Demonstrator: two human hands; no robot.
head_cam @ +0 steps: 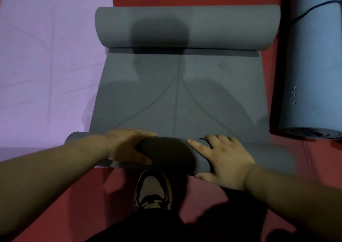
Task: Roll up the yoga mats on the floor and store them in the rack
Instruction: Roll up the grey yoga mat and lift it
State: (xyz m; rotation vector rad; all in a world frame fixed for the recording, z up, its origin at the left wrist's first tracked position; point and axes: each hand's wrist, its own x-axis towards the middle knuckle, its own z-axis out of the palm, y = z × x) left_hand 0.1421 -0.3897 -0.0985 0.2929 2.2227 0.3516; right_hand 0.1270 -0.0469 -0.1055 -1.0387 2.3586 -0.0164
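A grey yoga mat (177, 97) lies on the red floor in front of me, curled into a roll at its far end (187, 27) and into a second roll at its near end (172, 153). My left hand (127, 147) grips the near roll from the left, fingers over its top and thumb on its near side. My right hand (222, 158) rests flat on the same roll to the right, fingers spread. A purple mat (48, 66) lies flat to the left. A rolled blue mat (314, 71) lies at the right. No rack is in view.
My shoe (153, 190) and dark trouser leg (157, 227) stand on the red floor (74, 201) just behind the near roll. A thin dark cord (311, 10) runs across the blue mat's far end.
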